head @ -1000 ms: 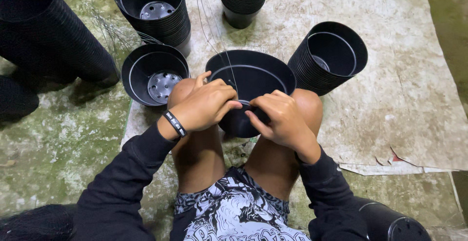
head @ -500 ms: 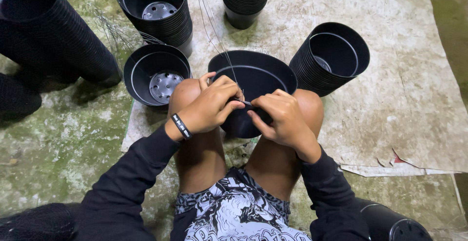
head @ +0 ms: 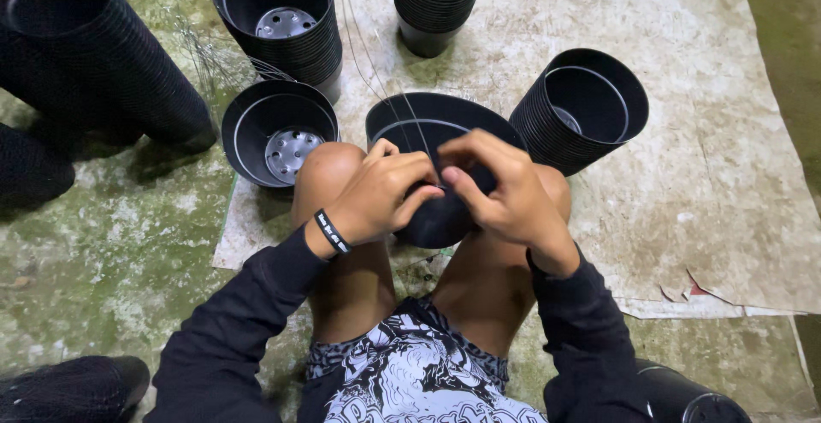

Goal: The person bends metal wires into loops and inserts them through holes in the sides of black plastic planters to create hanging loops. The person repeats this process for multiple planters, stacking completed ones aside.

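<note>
— Where are the hands?

— Both meet over the black plastic pot (head: 436,145) that lies tilted between the person's knees, its mouth facing away. The left hand (head: 380,196) comes in from the left with the wrist bent inward, a black wristband (head: 332,232) just behind it; its fingers curl down onto the pot's near wall, thumb and forefinger pinched together. The right hand (head: 505,192) arches over from the other side, knuckles up, fingertips drawn together and meeting the left hand's at the pot's rim.

— Clamped on what?

— On a thin wire (head: 410,124), it seems, which runs up across the pot's mouth; the grip point itself is hidden by the fingers.

— And around the pot?

— Just left of it stands a single pot (head: 256,124) with a holed base. Beyond that one, a nested stack (head: 291,47); right of the held pot, a leaning stack (head: 547,124); far behind it, another stack (head: 428,12). All sit on a worn sheet (head: 684,175).
</note>
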The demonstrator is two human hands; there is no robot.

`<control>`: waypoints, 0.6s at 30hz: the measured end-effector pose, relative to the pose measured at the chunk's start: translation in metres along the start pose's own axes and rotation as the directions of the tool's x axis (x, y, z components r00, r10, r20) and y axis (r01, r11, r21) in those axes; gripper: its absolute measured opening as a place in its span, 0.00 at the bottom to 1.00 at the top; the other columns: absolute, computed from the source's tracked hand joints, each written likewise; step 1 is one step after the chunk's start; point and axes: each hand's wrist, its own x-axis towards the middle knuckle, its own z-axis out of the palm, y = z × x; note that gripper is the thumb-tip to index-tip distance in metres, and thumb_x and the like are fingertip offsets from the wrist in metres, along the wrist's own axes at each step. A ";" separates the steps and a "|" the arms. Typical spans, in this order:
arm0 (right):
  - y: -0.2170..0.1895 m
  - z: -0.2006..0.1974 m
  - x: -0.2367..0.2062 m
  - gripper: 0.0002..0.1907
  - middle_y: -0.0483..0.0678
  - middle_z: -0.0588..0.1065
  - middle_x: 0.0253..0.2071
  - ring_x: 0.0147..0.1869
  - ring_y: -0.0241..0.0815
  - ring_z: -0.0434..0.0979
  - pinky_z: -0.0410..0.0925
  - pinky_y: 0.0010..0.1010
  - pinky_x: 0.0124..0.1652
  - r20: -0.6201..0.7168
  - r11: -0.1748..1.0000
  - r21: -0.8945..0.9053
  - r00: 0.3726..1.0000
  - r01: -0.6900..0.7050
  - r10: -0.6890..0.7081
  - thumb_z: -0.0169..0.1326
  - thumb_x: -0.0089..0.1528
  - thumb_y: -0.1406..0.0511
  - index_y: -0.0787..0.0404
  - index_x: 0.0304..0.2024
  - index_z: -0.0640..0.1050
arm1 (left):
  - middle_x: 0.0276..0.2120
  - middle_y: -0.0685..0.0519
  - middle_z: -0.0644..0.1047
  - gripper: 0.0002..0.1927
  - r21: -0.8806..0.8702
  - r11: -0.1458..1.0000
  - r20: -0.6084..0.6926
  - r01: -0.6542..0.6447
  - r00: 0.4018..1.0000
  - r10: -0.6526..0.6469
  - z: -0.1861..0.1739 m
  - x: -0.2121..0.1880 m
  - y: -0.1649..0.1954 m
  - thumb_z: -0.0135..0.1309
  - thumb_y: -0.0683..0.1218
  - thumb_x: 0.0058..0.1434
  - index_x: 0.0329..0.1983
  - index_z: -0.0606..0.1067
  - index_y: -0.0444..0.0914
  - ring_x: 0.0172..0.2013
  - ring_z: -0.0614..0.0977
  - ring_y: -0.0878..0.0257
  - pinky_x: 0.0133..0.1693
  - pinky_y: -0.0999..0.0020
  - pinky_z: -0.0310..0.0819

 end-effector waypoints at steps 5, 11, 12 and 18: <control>0.004 0.012 0.028 0.13 0.44 0.73 0.34 0.37 0.30 0.70 0.66 0.22 0.37 0.116 0.952 0.203 0.971 -0.228 0.208 0.59 0.65 0.68 0.66 0.52 0.77 | 0.35 0.53 0.79 0.07 0.043 0.999 -0.030 0.023 0.999 -0.021 0.003 -0.005 0.008 0.62 0.47 0.60 0.36 0.79 0.40 0.35 0.75 0.54 0.42 0.61 0.61; 0.032 0.015 0.022 0.04 0.43 0.75 0.39 0.39 0.27 0.70 0.64 0.19 0.39 0.062 0.822 0.515 0.967 -0.243 0.247 0.54 0.69 0.73 0.68 0.47 0.76 | 0.37 0.55 0.79 0.06 -0.018 1.000 -0.042 0.008 0.999 -0.008 -0.002 -0.007 0.007 0.61 0.46 0.63 0.38 0.78 0.40 0.38 0.78 0.59 0.44 0.63 0.60; 0.036 0.013 0.018 0.04 0.43 0.75 0.39 0.38 0.28 0.70 0.65 0.19 0.38 0.064 0.805 0.542 0.966 -0.243 0.249 0.53 0.70 0.72 0.67 0.46 0.76 | 0.37 0.55 0.79 0.06 -0.035 0.999 -0.042 0.004 0.999 -0.005 -0.003 -0.007 0.007 0.61 0.47 0.64 0.39 0.78 0.40 0.39 0.78 0.60 0.45 0.64 0.60; 0.044 0.008 0.004 0.03 0.45 0.75 0.40 0.40 0.31 0.73 0.68 0.22 0.41 0.142 0.755 0.599 0.963 -0.267 0.228 0.52 0.70 0.72 0.66 0.47 0.74 | 0.41 0.57 0.82 0.07 -0.196 0.975 0.090 0.107 0.992 -0.091 -0.010 -0.010 0.006 0.58 0.46 0.65 0.44 0.80 0.41 0.40 0.78 0.62 0.49 0.64 0.59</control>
